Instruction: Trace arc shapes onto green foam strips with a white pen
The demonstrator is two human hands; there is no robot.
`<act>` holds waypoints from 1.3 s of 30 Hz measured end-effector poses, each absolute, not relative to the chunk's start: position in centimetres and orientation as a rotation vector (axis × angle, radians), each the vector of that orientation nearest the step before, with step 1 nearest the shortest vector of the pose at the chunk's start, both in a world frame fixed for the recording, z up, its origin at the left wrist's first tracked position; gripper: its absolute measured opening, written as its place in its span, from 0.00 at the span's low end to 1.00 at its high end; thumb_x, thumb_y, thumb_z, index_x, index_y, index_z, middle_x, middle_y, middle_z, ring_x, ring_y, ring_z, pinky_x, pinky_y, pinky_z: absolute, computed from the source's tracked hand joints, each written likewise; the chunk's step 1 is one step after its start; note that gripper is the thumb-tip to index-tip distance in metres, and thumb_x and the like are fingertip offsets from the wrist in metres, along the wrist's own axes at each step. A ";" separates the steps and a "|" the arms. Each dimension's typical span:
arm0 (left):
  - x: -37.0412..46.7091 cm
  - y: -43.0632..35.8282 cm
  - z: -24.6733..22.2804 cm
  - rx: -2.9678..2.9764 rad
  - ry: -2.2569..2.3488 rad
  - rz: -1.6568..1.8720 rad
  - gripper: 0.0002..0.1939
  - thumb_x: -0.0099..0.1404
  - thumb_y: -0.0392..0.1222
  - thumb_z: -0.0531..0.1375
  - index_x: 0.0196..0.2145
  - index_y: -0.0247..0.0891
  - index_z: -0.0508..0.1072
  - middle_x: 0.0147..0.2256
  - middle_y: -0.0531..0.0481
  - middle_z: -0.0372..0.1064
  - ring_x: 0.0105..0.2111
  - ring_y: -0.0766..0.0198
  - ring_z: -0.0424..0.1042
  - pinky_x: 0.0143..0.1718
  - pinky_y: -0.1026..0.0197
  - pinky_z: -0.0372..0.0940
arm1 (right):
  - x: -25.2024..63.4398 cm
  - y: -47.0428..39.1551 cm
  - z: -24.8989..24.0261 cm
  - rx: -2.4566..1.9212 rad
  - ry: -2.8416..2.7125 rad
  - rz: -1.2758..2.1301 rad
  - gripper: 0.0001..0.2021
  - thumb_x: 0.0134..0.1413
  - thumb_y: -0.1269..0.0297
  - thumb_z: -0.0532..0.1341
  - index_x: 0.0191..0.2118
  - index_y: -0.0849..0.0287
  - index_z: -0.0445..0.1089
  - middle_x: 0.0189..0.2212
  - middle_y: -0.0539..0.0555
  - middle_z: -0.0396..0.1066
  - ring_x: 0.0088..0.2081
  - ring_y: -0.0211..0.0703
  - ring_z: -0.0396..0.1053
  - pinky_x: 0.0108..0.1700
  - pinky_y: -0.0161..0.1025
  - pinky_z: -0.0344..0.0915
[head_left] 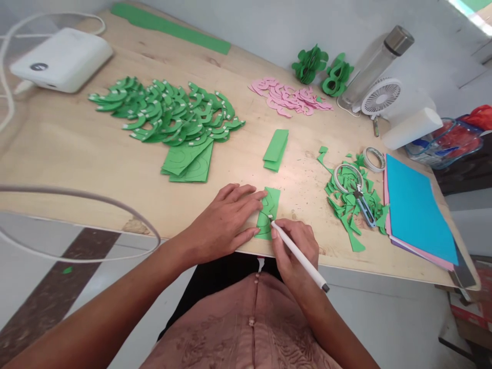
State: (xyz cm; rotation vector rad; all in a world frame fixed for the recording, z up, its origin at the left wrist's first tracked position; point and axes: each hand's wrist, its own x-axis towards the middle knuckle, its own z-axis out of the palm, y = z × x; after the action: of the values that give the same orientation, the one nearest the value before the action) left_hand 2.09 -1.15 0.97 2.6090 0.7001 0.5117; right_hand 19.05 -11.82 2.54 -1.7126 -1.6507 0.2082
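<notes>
One slim white pen (300, 254) is sitting in the right hand's grip (296, 247), pointing onto a curve-marked green paper rectangle (272, 197); left hand (221, 224), fingers spread, is touching it, gripping nothing.

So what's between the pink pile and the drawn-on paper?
A folded green paper lies between them on the table, in the head view.

The head view looks down over the table (239, 165).
</notes>
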 end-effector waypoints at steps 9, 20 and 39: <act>2.1 -1.2 1.2 2.614 0.694 0.513 0.14 0.69 0.43 0.54 0.50 0.36 0.66 0.63 0.40 0.60 0.64 0.47 0.56 0.63 0.40 0.51 | 19.1 -11.8 2.6 -1.699 -1.642 0.222 0.05 0.63 0.68 0.58 0.40 0.57 0.71 0.32 0.52 0.77 0.34 0.44 0.73 0.40 0.43 0.63; 2.1 -1.1 1.2 2.604 0.695 0.507 0.15 0.69 0.43 0.53 0.50 0.36 0.66 0.63 0.39 0.61 0.63 0.47 0.56 0.63 0.40 0.51 | 18.5 -10.9 2.9 -1.703 -1.546 0.361 0.04 0.59 0.66 0.59 0.34 0.55 0.70 0.29 0.50 0.76 0.32 0.44 0.73 0.39 0.43 0.65; 2.0 -1.2 0.9 2.584 0.687 0.544 0.15 0.67 0.42 0.55 0.50 0.37 0.68 0.62 0.40 0.62 0.63 0.46 0.57 0.64 0.39 0.51 | 18.3 -10.6 2.9 -1.703 -1.591 0.351 0.05 0.59 0.66 0.59 0.32 0.55 0.69 0.27 0.49 0.76 0.31 0.43 0.72 0.38 0.43 0.64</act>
State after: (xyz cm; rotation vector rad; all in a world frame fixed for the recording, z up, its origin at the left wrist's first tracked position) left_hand 1.99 -1.17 0.90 2.5836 0.6867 0.5443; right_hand 18.28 -10.57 2.86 -1.7034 -1.5915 0.3509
